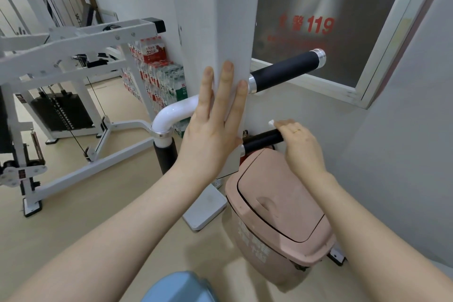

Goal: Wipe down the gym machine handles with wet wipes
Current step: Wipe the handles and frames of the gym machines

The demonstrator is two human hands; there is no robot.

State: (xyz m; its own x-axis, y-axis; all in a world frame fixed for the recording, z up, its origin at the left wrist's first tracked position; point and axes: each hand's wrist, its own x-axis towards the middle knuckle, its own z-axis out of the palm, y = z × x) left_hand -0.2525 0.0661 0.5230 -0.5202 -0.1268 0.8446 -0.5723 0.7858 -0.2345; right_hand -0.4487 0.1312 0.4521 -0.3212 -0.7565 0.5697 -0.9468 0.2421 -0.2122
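Low in the frame's centre-right my right hand [302,144] closes a wet wipe [272,122] around the lower black handle [263,140], my left hand [213,125] flat and empty against the white upright [232,32], so I'd twist while sliding outward, covering the whole grip.

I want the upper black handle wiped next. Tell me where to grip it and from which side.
Wrap the wipe around the middle of the upper black handle, coming from its free end with the silver cap. That end points away from the white post into open space, so the fingers can close fully around the round grip.
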